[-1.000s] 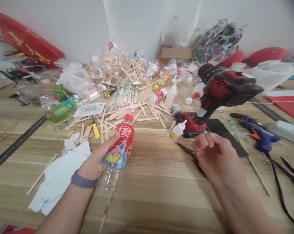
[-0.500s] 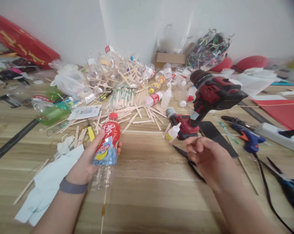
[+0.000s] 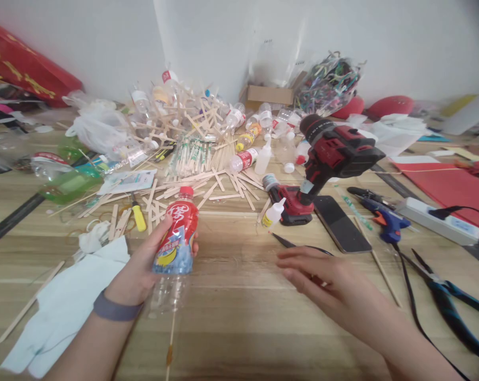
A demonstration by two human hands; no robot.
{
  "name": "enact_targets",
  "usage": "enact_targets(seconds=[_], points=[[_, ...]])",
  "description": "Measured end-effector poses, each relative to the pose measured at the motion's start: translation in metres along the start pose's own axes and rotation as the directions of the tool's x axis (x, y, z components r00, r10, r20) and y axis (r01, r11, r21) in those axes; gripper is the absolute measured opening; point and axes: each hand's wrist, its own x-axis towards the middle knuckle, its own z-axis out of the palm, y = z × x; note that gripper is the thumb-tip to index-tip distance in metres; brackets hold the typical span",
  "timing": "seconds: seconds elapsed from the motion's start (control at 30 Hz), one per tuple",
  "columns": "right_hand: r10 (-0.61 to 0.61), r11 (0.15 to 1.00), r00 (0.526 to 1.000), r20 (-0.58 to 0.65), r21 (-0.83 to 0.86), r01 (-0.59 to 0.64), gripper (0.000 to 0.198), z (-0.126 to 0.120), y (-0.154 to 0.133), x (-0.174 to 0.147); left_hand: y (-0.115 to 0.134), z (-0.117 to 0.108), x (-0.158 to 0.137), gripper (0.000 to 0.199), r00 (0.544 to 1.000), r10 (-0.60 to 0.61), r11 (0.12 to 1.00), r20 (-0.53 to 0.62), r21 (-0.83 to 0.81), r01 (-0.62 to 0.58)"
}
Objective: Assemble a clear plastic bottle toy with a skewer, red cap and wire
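My left hand (image 3: 142, 264) is wrapped round a clear plastic bottle (image 3: 175, 233) with a red cap and a red-and-blue label. The bottle leans slightly, cap pointing away from me. From its base end a thin stick (image 3: 171, 338) with an amber-brown blob runs toward me. My right hand (image 3: 322, 278) hovers over the table with fingers stretched out and nothing visible in them. Just beyond those fingers lies a black pointed tool (image 3: 283, 241), perhaps scissors, partly hidden by the hand. A small white glue bottle (image 3: 274, 212) stands tilted behind it.
A red cordless drill (image 3: 326, 159) stands beyond my right hand, beside a phone (image 3: 342, 225). Farther right are a blue glue gun (image 3: 388, 222), pliers (image 3: 441, 296) and a power strip (image 3: 441, 219). Craft sticks (image 3: 223, 182) and bottles crowd the back; a yellow screwdriver (image 3: 138, 216) lies left.
My right hand has moved left and down from near the drill's base, and its curled fingers have straightened. My left hand still holds the bottle. The view has shifted slightly right.
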Motion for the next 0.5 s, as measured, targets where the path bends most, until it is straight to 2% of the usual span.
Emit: enact_targets(seconds=[0.07,0.13,0.27,0.37,0.5], points=[[-0.049,0.998,0.996,-0.078,-0.029,0.047,0.024,0.001,-0.001,0.002,-0.005,0.001,0.002,0.036,0.999,-0.020,0.999,0.038,-0.024,0.021],[-0.100,0.995,0.990,-0.098,-0.040,0.096,0.021,0.008,-0.004,0.004,-0.010,0.003,0.004,0.038,0.997,-0.046,0.998,0.058,-0.037,0.048],[-0.188,0.982,0.982,-0.034,-0.018,0.187,0.019,0.034,-0.017,0.007,-0.017,0.004,0.008,0.042,0.993,-0.065,0.995,0.100,-0.066,0.072],[-0.253,0.967,0.967,0.012,-0.012,0.253,0.020,0.053,-0.027,0.009,-0.020,0.005,0.010,0.041,0.984,-0.030,0.996,0.174,-0.079,0.045],[-0.284,0.958,0.958,-0.025,-0.033,0.284,0.024,0.070,-0.035,0.018,-0.025,0.008,0.010,0.041,0.968,-0.016,0.995,0.249,-0.090,0.039]])
